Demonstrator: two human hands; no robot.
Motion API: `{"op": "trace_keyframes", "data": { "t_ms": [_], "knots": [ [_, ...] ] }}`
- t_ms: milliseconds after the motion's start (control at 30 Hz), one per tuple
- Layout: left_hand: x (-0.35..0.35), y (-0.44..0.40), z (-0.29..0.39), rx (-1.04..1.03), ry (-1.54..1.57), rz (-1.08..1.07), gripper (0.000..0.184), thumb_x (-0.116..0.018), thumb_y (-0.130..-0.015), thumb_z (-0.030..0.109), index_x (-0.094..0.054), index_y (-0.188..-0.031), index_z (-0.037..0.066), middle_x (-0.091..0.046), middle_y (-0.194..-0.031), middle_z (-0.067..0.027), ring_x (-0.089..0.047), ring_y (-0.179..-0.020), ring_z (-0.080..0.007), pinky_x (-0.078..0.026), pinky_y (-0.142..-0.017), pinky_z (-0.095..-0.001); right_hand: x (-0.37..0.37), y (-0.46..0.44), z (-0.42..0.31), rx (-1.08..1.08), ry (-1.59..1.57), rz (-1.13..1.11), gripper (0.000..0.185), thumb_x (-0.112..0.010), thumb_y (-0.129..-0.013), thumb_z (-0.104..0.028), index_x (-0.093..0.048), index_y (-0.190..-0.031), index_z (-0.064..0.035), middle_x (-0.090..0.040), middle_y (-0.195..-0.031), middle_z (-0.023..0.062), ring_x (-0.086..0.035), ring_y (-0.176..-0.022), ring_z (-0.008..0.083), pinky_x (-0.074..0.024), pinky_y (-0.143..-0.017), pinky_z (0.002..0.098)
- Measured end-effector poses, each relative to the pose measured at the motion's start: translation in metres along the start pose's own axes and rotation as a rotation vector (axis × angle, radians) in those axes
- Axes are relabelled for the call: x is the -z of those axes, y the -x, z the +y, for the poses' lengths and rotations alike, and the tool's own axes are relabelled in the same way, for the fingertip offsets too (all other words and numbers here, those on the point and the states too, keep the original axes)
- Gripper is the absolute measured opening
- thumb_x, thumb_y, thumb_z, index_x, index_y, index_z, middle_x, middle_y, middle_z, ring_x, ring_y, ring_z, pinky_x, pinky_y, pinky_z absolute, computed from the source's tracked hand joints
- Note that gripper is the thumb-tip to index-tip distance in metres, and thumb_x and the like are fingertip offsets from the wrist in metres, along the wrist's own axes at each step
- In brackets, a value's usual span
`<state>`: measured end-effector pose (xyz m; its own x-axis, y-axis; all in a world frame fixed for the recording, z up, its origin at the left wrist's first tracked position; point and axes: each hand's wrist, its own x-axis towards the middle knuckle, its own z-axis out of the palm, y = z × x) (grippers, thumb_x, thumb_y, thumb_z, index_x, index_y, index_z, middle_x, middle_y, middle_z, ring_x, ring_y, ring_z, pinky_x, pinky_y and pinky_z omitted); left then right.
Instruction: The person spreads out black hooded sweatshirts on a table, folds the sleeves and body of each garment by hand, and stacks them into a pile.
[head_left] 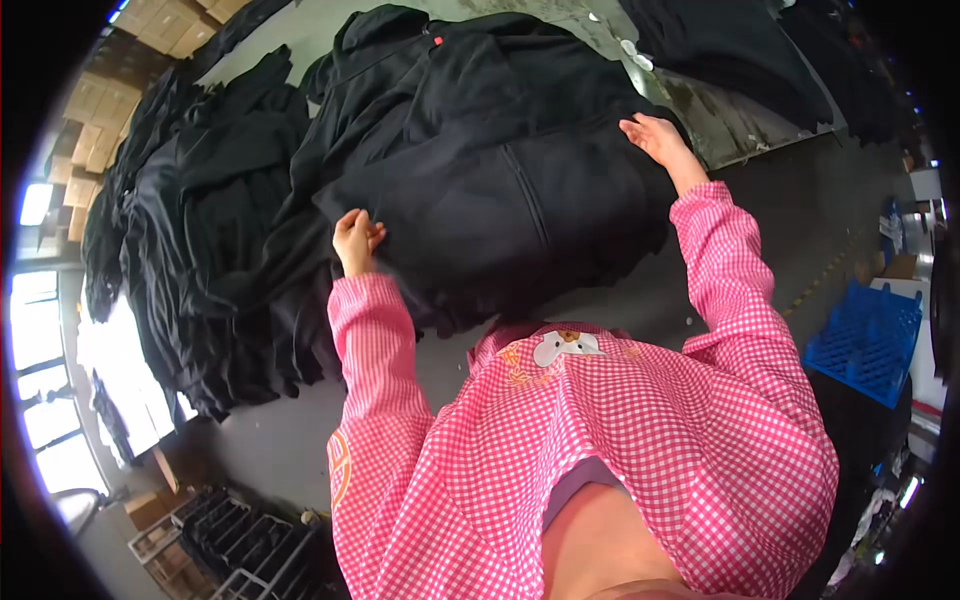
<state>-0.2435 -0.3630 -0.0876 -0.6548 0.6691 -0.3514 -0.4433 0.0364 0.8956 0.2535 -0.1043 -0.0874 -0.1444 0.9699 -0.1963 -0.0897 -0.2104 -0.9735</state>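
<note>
The black garment point(440, 215) lies atop the pile, long axis crosswise between the hands, zipper point(527, 195) slanting toward the wearer. Left hand point(358, 241): fingers curled, grip unclear. Right hand point(655, 140): fingers extended, slightly parted.

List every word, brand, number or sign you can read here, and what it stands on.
No text can be read.
Red tag on the black garment: too small.
Yellow marks on the pink checked smock: too blurred to tell whether they are letters.
Cardboard boxes: no legible print.
</note>
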Motion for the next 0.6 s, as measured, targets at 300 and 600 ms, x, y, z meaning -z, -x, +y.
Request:
{"op": "trace_keyframes", "data": {
  "t_ms": [300, 600],
  "knots": [
    [0.029, 0.045, -0.006, -0.497, -1.208, 0.075, 0.029, -0.068, -0.079, 0.022, -0.065, -0.098, 0.000, -0.065, -0.085, -0.0116, -0.062, -0.071, -0.0259, -0.050, -0.071, -0.0325, -0.024, 0.025, 0.013, 0.439, 0.922, -0.010, 0.023, -0.062, -0.085, -0.013, -0.061, -0.106, -0.0024, -0.064, -0.098, 0.0080, -0.061, -0.080, 0.0226, -0.0484, -0.069, 0.0305],
    [0.004, 0.063, -0.005, -0.536, -1.190, 0.029, 0.022, -0.065, -0.082, 0.018, -0.066, -0.092, -0.001, -0.067, -0.086, -0.0106, -0.062, -0.073, -0.0226, -0.048, -0.067, -0.0303, -0.033, 0.047, 0.014, 0.858, 1.516, 0.040, 0.018, -0.062, -0.081, -0.012, -0.062, -0.099, -0.0058, -0.061, -0.095, 0.0013, -0.057, -0.081, 0.0236, -0.0460, -0.069, 0.0310]
  ]
}}
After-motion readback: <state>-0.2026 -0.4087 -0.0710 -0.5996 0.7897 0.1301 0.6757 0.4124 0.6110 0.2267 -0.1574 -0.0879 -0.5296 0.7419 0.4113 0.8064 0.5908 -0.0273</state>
